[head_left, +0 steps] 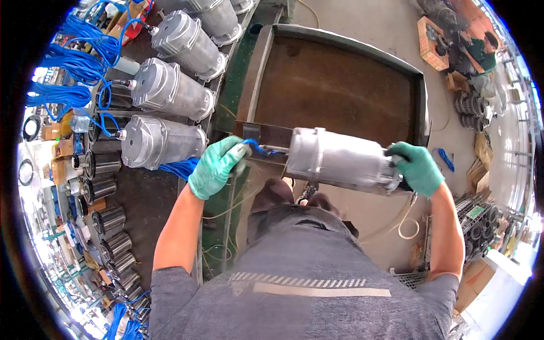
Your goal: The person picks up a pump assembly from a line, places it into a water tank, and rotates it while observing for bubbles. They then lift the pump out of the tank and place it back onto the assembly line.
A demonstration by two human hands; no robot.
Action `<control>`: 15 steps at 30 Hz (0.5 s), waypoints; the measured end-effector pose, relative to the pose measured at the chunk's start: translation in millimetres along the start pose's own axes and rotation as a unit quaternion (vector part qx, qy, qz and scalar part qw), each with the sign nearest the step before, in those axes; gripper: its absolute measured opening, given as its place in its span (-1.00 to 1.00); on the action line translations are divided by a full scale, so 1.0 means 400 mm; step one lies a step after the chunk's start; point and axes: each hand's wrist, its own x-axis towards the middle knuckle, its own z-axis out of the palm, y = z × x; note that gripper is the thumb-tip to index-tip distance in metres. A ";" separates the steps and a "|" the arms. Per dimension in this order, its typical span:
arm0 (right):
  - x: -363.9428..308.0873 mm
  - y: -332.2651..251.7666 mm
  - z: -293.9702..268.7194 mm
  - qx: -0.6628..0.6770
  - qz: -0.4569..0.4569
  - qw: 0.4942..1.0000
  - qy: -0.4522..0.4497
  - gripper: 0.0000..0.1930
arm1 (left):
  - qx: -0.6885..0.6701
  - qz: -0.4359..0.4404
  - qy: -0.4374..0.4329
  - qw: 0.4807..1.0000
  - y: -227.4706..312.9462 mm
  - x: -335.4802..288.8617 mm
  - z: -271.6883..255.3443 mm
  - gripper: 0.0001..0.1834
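A silver cast-metal motor housing [340,156] lies on its side in front of me, across the near edge of a brown metal tray [334,90]. From its left end a short rod or fitting leads to a blue cable [254,145]. My left hand [217,167], in a green glove, is closed with the blue cable pinched at its fingertips. On the other end, my green-gloved right hand [419,169] grips the housing's flanged rim, its fingers wrapped over the edge. The underside of the housing is hidden.
Several similar housings [170,90] with blue cables stand in a row at the left. Coiled blue cable [73,62] and dark metal cylinders [107,218] lie farther left. At the far right a person [481,54] works beside a wooden crate [432,42]; gear-like parts [471,107] are stacked nearby.
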 end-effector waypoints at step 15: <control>0.298 0.043 -0.094 -0.187 -0.031 0.980 0.053 -0.78 | 0.322 0.109 0.089 0.936 -0.224 0.471 0.066 -0.70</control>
